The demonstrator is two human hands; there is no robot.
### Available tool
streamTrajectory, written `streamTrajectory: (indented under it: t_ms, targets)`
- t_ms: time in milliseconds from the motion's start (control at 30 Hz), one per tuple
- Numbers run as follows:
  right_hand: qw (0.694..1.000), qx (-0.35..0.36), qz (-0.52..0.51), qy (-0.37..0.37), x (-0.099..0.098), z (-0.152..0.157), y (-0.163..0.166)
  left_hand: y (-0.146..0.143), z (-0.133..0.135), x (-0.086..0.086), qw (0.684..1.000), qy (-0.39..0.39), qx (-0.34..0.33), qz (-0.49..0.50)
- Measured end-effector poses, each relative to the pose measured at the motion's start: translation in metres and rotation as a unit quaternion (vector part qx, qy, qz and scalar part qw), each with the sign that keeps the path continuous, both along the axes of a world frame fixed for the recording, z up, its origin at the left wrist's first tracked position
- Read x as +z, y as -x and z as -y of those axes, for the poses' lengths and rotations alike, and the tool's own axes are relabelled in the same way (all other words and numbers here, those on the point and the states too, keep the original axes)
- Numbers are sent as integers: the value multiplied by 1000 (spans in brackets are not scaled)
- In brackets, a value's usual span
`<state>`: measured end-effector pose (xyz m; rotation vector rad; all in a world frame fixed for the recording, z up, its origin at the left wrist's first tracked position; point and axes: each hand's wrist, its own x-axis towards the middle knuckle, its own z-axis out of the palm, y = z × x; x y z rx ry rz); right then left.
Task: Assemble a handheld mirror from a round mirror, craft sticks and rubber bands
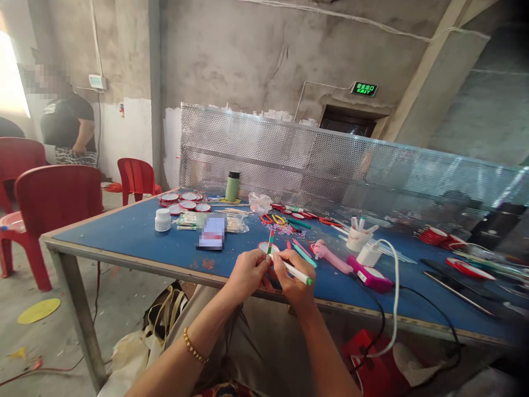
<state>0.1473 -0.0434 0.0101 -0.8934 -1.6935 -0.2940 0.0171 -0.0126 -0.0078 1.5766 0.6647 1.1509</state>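
My left hand (250,271) is closed, its fingertips pinching a small upright stick (271,240) that is red at the top and green below. My right hand (296,281) grips a white marker (298,272) with a green end, its other end up against the stick. Both hands meet just above the table's near edge. Behind the stick, partly hidden by my fingers, lies a white disc with a red rim (263,246). A pink and a teal pen (305,255) rest right of it, near my right hand.
The blue table (111,237) carries a phone (211,234), a white bottle (162,220), a green flask (232,186), bagged sticks, scissors, red-rimmed discs (188,204), a pink glue gun (330,257), a cup of markers (359,239) and cables. A perforated metal screen (264,154) stands behind. A person stands far left.
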Motion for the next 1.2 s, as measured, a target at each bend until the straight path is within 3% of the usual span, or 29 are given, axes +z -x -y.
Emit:
streamTrajectory:
  t_ms: [300,1200]
  targets:
    - [999,-19,-40,-10,-5,-2,-2,3,5,7,998,48,-27,24]
    - [999,-28,-2,-24,-2,-1,-1,2,4,5,999,39,-26,22]
